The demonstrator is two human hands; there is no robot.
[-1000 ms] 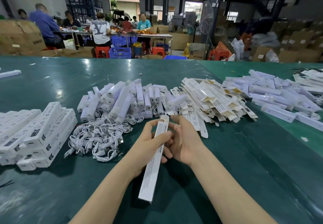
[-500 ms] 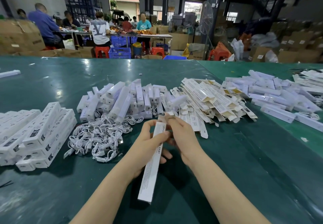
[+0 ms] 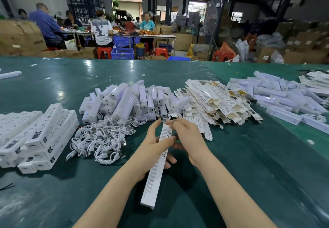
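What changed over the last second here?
The right hand slid up the box, and its fingers now cover the far end, which showed before. The left hand keeps gripping the box; the piles stayed put.

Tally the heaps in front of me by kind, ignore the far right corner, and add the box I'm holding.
Box stack: 1
Lamp heaps: 2
Cable heap: 1
Flat carton heap: 1
Held box: 1
Total: 6

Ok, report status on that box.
Left grip round white box mid-length. Right grip pinching its far end. Cable pile close left, not touching.
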